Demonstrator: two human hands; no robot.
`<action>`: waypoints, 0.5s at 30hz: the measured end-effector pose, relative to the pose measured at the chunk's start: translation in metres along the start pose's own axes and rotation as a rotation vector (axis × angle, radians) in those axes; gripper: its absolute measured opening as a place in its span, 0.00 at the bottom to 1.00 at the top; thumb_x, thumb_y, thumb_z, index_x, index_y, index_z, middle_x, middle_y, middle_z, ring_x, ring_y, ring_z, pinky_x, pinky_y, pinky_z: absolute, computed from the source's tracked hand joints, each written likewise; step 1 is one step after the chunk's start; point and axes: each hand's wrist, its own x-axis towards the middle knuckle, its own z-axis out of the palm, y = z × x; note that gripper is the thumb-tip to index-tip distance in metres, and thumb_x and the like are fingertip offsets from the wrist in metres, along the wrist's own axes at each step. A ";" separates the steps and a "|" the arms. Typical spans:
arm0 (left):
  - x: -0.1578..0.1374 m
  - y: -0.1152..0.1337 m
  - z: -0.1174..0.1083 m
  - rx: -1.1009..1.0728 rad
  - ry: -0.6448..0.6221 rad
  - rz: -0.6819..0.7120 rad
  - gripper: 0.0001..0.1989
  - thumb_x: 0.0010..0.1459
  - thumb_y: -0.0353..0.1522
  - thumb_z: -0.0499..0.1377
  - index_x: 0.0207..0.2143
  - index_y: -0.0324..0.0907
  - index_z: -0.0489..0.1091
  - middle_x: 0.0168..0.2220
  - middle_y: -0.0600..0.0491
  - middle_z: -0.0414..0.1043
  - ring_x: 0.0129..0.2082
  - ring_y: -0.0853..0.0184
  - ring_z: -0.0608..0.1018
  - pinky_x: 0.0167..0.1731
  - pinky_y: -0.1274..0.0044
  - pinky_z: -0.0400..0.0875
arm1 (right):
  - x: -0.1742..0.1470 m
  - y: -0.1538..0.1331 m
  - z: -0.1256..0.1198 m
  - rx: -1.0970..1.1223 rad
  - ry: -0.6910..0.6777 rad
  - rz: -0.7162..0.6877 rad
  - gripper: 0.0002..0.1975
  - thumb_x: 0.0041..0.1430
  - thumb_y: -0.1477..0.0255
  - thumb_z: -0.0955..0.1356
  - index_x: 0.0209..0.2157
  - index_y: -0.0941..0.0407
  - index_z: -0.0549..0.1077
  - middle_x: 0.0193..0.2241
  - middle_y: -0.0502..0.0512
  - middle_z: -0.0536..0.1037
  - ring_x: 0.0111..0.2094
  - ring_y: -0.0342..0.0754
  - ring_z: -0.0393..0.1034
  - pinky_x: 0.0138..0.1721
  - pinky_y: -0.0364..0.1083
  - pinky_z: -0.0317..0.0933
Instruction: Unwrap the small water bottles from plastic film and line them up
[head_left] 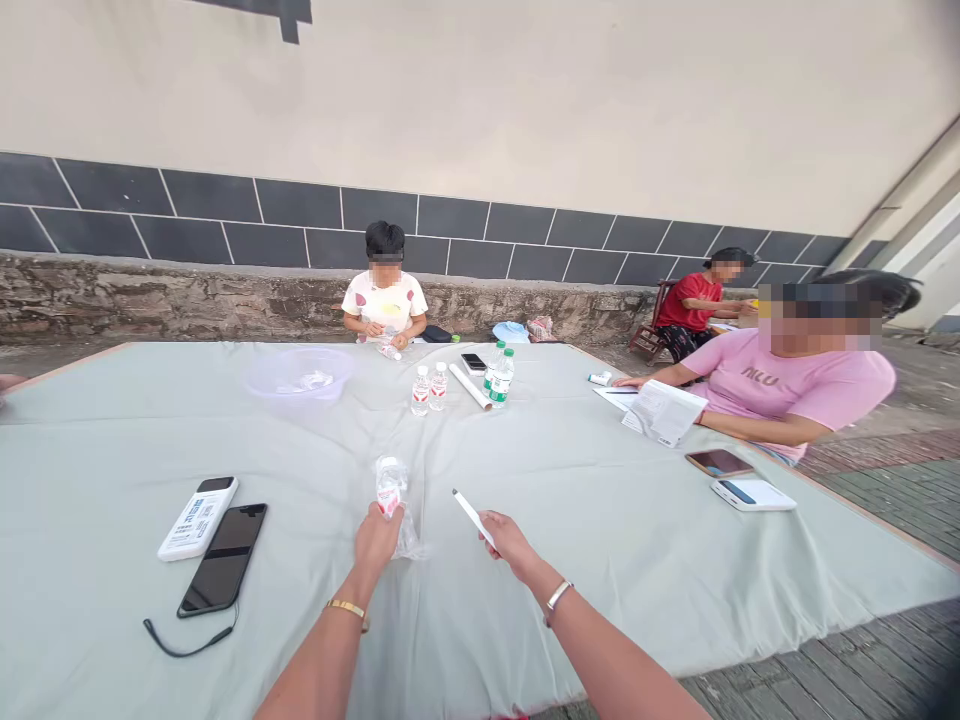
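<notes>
My left hand (pixel 379 537) is closed around a small clear bottle (pixel 390 490) with a white cap and a red-and-white label. Crinkled clear plastic film (pixel 409 540) surrounds the bottle and trails below it onto the cloth. In my right hand (pixel 510 545) is a slim white pen-like stick (pixel 472 517), pinched near its lower end. Its dark tip points up and to the left, apart from the bottle. Beyond my hands, two similar small bottles (pixel 420 392) stand upright side by side.
A pale cloth covers the table (pixel 322 640). To the left lie a black phone (pixel 225 560), a white power bank (pixel 196 520) and a translucent basin (pixel 259 378). Green-capped bottles (pixel 501 380) stand beside a white roll (pixel 470 387). A person (pixel 787 385) holds a booklet (pixel 667 410); another (pixel 386 300) sits opposite.
</notes>
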 end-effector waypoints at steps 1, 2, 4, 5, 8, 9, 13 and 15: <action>-0.001 -0.004 0.001 0.007 -0.014 -0.022 0.25 0.60 0.48 0.43 0.44 0.37 0.64 0.43 0.38 0.75 0.43 0.55 0.78 0.38 0.71 0.67 | 0.004 -0.009 0.005 0.052 -0.020 -0.003 0.16 0.60 0.65 0.56 0.38 0.54 0.71 0.25 0.51 0.74 0.17 0.41 0.61 0.20 0.41 0.55; -0.001 -0.007 0.001 0.015 -0.027 -0.038 0.26 0.60 0.48 0.42 0.44 0.37 0.64 0.44 0.37 0.75 0.44 0.54 0.77 0.38 0.70 0.67 | 0.009 -0.019 0.011 0.101 -0.037 -0.008 0.16 0.59 0.65 0.56 0.40 0.54 0.72 0.25 0.51 0.74 0.16 0.40 0.60 0.19 0.40 0.54; -0.002 -0.011 0.002 0.027 -0.048 -0.058 0.28 0.60 0.50 0.41 0.45 0.36 0.65 0.47 0.35 0.73 0.45 0.52 0.77 0.39 0.69 0.66 | 0.020 -0.041 0.028 0.171 -0.065 -0.017 0.17 0.58 0.67 0.58 0.44 0.54 0.72 0.24 0.50 0.73 0.15 0.39 0.57 0.18 0.40 0.52; -0.002 -0.012 0.001 0.033 -0.055 -0.062 0.29 0.59 0.51 0.41 0.45 0.36 0.66 0.48 0.34 0.73 0.46 0.52 0.76 0.39 0.69 0.66 | 0.026 -0.052 0.038 0.183 -0.074 -0.022 0.16 0.58 0.68 0.59 0.44 0.55 0.72 0.23 0.49 0.73 0.14 0.38 0.56 0.18 0.40 0.52; 0.000 -0.015 -0.001 0.045 -0.068 -0.064 0.31 0.59 0.51 0.40 0.44 0.36 0.67 0.49 0.34 0.72 0.48 0.52 0.75 0.40 0.69 0.66 | 0.039 -0.077 0.065 0.175 -0.091 -0.037 0.15 0.56 0.70 0.61 0.42 0.56 0.74 0.21 0.48 0.71 0.15 0.39 0.55 0.18 0.40 0.53; 0.000 -0.016 -0.003 0.044 -0.068 -0.061 0.31 0.60 0.51 0.39 0.44 0.36 0.67 0.48 0.34 0.72 0.48 0.52 0.76 0.40 0.69 0.66 | 0.041 -0.082 0.072 0.169 -0.097 -0.045 0.14 0.56 0.71 0.61 0.41 0.56 0.74 0.20 0.48 0.71 0.15 0.39 0.56 0.19 0.40 0.53; 0.001 -0.025 -0.006 0.018 -0.055 -0.027 0.30 0.62 0.49 0.37 0.46 0.37 0.65 0.48 0.36 0.73 0.47 0.55 0.76 0.39 0.71 0.66 | 0.024 -0.074 0.078 0.129 -0.143 -0.093 0.15 0.56 0.73 0.60 0.39 0.56 0.77 0.19 0.48 0.71 0.19 0.40 0.59 0.23 0.40 0.55; 0.001 -0.029 -0.008 -0.003 -0.053 -0.009 0.29 0.62 0.48 0.36 0.48 0.38 0.64 0.49 0.38 0.73 0.47 0.56 0.76 0.39 0.71 0.66 | 0.002 -0.060 0.070 0.097 -0.185 -0.125 0.16 0.56 0.73 0.61 0.39 0.54 0.78 0.20 0.48 0.72 0.20 0.41 0.60 0.24 0.40 0.55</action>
